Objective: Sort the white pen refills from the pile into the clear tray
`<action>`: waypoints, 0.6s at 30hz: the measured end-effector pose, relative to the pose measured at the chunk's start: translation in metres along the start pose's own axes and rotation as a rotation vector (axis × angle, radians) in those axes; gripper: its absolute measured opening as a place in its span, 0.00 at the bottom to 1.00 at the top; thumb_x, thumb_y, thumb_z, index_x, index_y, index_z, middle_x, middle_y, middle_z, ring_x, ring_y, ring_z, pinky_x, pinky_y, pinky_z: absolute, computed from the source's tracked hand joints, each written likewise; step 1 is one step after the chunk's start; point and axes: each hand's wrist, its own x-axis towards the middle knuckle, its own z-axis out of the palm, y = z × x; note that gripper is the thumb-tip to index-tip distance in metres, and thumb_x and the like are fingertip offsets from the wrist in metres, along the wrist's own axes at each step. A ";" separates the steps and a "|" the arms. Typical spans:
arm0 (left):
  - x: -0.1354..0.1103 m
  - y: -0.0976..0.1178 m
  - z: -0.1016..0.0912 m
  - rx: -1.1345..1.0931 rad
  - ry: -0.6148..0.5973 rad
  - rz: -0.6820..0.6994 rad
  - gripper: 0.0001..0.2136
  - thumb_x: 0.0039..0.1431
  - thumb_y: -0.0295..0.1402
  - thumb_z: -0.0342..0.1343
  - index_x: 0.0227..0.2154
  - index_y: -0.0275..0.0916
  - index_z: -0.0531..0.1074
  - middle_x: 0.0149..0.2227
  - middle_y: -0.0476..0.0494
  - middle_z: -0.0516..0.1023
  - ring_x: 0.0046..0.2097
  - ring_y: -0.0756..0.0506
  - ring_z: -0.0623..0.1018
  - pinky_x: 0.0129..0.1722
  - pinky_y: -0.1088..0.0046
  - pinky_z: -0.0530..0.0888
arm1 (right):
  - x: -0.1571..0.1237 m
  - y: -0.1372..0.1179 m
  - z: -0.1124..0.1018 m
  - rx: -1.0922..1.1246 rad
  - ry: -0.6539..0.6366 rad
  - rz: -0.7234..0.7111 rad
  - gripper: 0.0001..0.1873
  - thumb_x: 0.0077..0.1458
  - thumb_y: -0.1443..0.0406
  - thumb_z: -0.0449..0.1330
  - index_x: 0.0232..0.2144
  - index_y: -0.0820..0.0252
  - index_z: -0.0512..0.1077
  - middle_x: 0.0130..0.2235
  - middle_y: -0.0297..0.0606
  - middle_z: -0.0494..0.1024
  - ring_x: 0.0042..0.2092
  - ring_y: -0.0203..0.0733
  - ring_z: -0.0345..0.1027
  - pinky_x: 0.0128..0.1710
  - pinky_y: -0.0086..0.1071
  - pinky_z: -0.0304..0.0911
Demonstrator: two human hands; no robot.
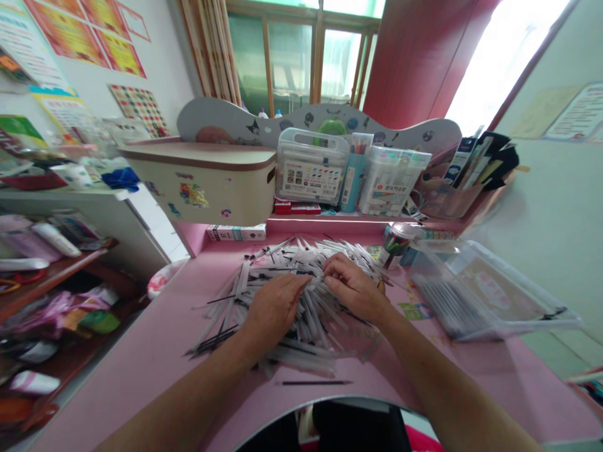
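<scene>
A heap of loose pen parts [311,314], clear whitish tubes mixed with thin black sticks, spreads over the pink desk. Over its middle, my left hand [276,304] has its fingers pinched together, with a small dark piece near the tips. Close beside it, my right hand [355,289] curls its thumb and fingers inward at the same spot. The fingertips nearly meet, and what they pinch is too small to make out. In front of the heap, a single slim pen [313,382] with dark ends lies crosswise near the desk's curved edge.
An open clear plastic box [475,301] holding rows of slender tubes stands at right. Behind the heap are a pen-filled jar [396,242] and a flat carton [236,233]. The shelf above carries a lidded beige bin [207,188], marker cases [311,169] and a pink holder [447,198].
</scene>
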 end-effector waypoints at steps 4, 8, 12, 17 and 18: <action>0.000 0.001 -0.002 0.019 0.013 -0.021 0.12 0.65 0.26 0.48 0.47 0.37 0.74 0.41 0.40 0.80 0.42 0.42 0.78 0.44 0.63 0.76 | 0.000 0.000 0.000 -0.003 0.008 0.003 0.06 0.60 0.67 0.53 0.30 0.58 0.67 0.37 0.37 0.68 0.41 0.40 0.63 0.43 0.35 0.58; 0.001 0.002 -0.005 -0.038 0.038 -0.067 0.12 0.64 0.27 0.48 0.45 0.38 0.74 0.42 0.40 0.81 0.43 0.41 0.79 0.45 0.62 0.75 | 0.000 0.003 0.000 -0.006 0.016 0.047 0.06 0.61 0.65 0.52 0.32 0.58 0.68 0.34 0.34 0.68 0.37 0.38 0.63 0.40 0.33 0.58; 0.003 0.003 -0.012 -0.208 0.197 -0.300 0.09 0.65 0.33 0.51 0.44 0.40 0.73 0.43 0.42 0.80 0.45 0.42 0.78 0.47 0.63 0.73 | 0.000 0.008 -0.002 -0.027 0.112 0.146 0.05 0.61 0.65 0.53 0.38 0.57 0.68 0.30 0.31 0.67 0.32 0.37 0.62 0.35 0.31 0.57; 0.008 0.002 -0.017 -0.650 0.492 -0.439 0.06 0.65 0.36 0.51 0.42 0.42 0.67 0.40 0.46 0.78 0.44 0.47 0.76 0.49 0.67 0.70 | 0.002 0.013 -0.007 -0.211 0.148 0.076 0.04 0.57 0.71 0.56 0.34 0.58 0.70 0.33 0.34 0.70 0.34 0.38 0.63 0.37 0.32 0.58; 0.010 0.002 -0.017 -0.741 0.526 -0.458 0.05 0.65 0.36 0.52 0.42 0.42 0.66 0.38 0.48 0.77 0.41 0.48 0.76 0.46 0.70 0.71 | 0.002 0.013 -0.006 -0.256 0.102 0.053 0.05 0.56 0.72 0.56 0.32 0.58 0.71 0.33 0.35 0.70 0.36 0.38 0.64 0.38 0.32 0.58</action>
